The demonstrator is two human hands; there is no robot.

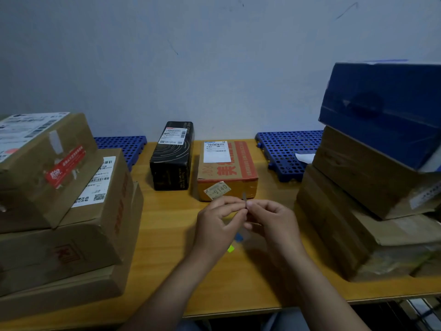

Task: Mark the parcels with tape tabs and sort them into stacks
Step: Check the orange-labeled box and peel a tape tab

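**Tape tab** (pixel 244 198): a small grey strip held upright above the middle of the counter (pixel 167 235), just in front of the near face of the orange-printed parcel (pixel 228 168). The left hand (pixel 218 219) and right hand (pixel 270 218) meet on it. Each grip is clamped on the tab between thumb and forefinger, with the other fingers curled.

**Step in hand, as judged:** readying the tab for sticking. To do it well:
- Pinch only the tab's lower end, so the rest stays clean.
- Keep the tab taut.
- Press it flat on bare cardboard, clear of the shipping label (pixel 216 151) and the numbered sticker (pixel 217 190).

A black parcel (pixel 172 155) stands just beside the orange one, toward the far edge. The left stack (pixel 59 211) and right stack (pixel 370 187) occupy the counter's two ends. A blue scrap (pixel 238 238) and a yellow-green scrap (pixel 230 248) lie on the counter beneath the hands.
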